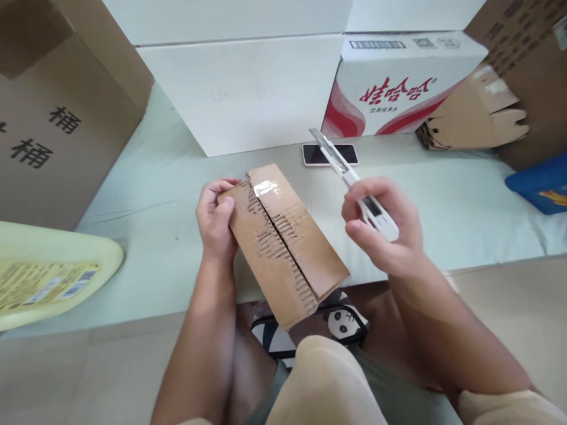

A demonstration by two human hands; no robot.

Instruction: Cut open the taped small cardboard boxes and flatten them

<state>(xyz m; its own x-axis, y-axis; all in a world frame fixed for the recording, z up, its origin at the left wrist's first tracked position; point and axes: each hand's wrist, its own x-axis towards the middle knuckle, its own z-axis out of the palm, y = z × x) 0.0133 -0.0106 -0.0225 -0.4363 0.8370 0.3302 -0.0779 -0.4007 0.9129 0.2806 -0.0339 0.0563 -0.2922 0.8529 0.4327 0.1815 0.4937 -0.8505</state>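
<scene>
My left hand (217, 221) grips the left corner of a small brown cardboard box (310, 242), thumb on top. The box is held tilted over the front edge of the covered surface. A dark seam runs along its top, with torn, ribbed cardboard beside it and a shiny strip of clear tape (267, 188) at the far end. In my right hand (385, 221) is a white utility knife (376, 215), its blade out and pointing up and away to the left. The knife is apart from the box, to its right.
A phone (313, 154) lies beyond the knife. White cartons (257, 88) stand along the back, a large brown box (57, 130) at left. A pale yellow-green bottle (57, 274) lies front left. Flattened cardboard (473, 115) and a blue package (543, 183) are at right.
</scene>
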